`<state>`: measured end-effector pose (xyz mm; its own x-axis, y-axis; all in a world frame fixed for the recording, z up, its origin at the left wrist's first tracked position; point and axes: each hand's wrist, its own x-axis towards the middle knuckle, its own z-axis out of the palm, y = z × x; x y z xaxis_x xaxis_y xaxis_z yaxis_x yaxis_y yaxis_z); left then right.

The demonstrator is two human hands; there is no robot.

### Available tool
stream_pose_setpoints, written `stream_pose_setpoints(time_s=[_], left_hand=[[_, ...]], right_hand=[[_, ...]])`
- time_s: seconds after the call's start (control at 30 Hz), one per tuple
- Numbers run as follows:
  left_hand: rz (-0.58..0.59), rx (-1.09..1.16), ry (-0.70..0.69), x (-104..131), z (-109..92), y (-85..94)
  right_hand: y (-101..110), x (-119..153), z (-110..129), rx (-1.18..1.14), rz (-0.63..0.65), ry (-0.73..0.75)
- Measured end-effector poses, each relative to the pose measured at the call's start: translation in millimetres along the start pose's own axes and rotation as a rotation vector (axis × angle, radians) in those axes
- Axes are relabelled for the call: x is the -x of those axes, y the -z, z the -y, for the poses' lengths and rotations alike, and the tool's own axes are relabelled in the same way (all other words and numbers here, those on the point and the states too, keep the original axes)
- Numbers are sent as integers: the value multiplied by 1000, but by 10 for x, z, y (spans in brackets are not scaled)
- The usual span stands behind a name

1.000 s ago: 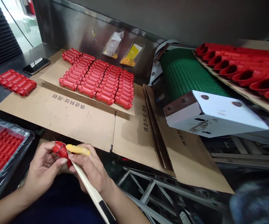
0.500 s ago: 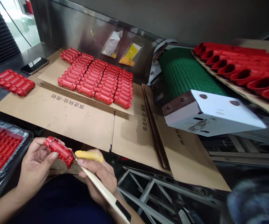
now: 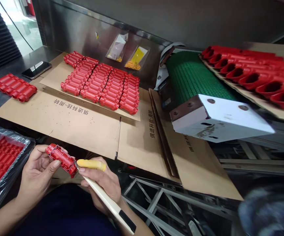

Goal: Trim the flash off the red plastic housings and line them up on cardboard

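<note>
My left hand (image 3: 37, 170) is closed around a red ribbed plastic tube part (image 3: 61, 159), thumb on its near side. The part is tilted, its right end lower. In my right hand (image 3: 104, 183) is a knife (image 3: 107, 200) with a long cream handle, black near its back end. The knife's thin metal tip touches or nearly touches the part's right end; the exact contact is too small to tell. A yellow finger cot (image 3: 91, 164) covers my right index finger, which points along the tip. Both hands are above my lap, in front of the table's near edge.
Rows of red parts (image 3: 95, 78) lie on a cardboard sheet (image 3: 58, 119), with a smaller group (image 3: 15, 87) left of them near a phone (image 3: 36, 69). A lined crate (image 3: 30, 142) of red parts stands left. A green conveyor (image 3: 193, 75) with a white end cover (image 3: 220, 118) is right.
My right hand and the knife have shifted slightly left, along the red part's right end. The left hand still holds the part almost in place.
</note>
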<state>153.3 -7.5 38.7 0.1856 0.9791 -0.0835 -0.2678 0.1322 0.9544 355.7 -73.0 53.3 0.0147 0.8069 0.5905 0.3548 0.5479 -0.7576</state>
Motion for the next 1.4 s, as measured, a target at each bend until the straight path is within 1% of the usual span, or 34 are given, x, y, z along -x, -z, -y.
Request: stream_pose_setpoints(time_s=[0.1, 0.17, 0.23, 0.3, 0.37, 0.4, 0.47, 0.53, 0.63, 0.67, 0.7, 0.77, 0.83, 0.9, 0.97, 1.07, 1.1, 1.13, 1.17, 1.2, 1.23, 1.27, 1.33, 1.37, 1.4], left_hand=[[0, -12, 6, 3, 8, 20], [-1, -16, 17, 4, 7, 28], [8, -8, 40, -2, -8, 16], [26, 18, 79, -19, -40, -19], [45, 57, 143, -39, -83, -64], [52, 77, 176, -47, -104, -83], [62, 110, 225, -54, -136, -108], [68, 135, 235, -52, -149, -113], [67, 151, 198, -44, -142, -109], [70, 146, 191, -42, -139, -109], [70, 138, 191, -42, -136, -110], [81, 127, 228, -45, -137, -112], [131, 137, 303, -53, -145, -112], [207, 158, 395, -63, -156, -106], [255, 188, 494, -71, -169, -95], [267, 263, 607, -64, -188, -74], [258, 289, 608, -57, -193, -69], [238, 293, 584, -48, -197, -67], [204, 265, 537, -40, -200, -69], [160, 208, 473, -32, -201, -75], [109, 139, 401, -27, -201, -87], [58, 76, 336, -24, -201, -102], [-26, 20, 258, -24, -202, -140], [-54, 27, 246, -25, -204, -160], [-73, 39, 247, -26, -206, -178]], right_hand=[[39, -12, -46, -54, 45, -24], [82, -40, -76, -58, 92, -13], [129, -87, -86, 28, 172, 64], [164, -142, -75, 180, 263, 181], [175, -185, -63, 305, 313, 291], [171, -195, -65, 317, 305, 317], [154, -184, -96, 256, 221, 288], [141, -140, -153, 158, 78, 189], [160, -61, -217, -24, -182, -57], [174, -44, -220, -121, -239, -161], [189, -35, -211, -218, -260, -265], [208, -49, -171, -327, -209, -430], [200, -106, -127, -290, -113, -551], [166, -189, -105, -263, -45, -677], [118, -264, -112, -331, 48, -812], [50, -293, -134, -504, 184, -998], [33, -278, -132, -545, 201, -1036], [22, -253, -123, -557, 200, -1045], [16, -224, -107, -528, 195, -1011], [17, -194, -85, -452, 189, -928], [24, -166, -60, -331, 170, -803], [36, -142, -36, -185, 137, -647], [71, -108, 1, 63, 51, -315], [89, -95, 10, 123, 15, -187], [102, -84, 12, 137, -10, -98]])
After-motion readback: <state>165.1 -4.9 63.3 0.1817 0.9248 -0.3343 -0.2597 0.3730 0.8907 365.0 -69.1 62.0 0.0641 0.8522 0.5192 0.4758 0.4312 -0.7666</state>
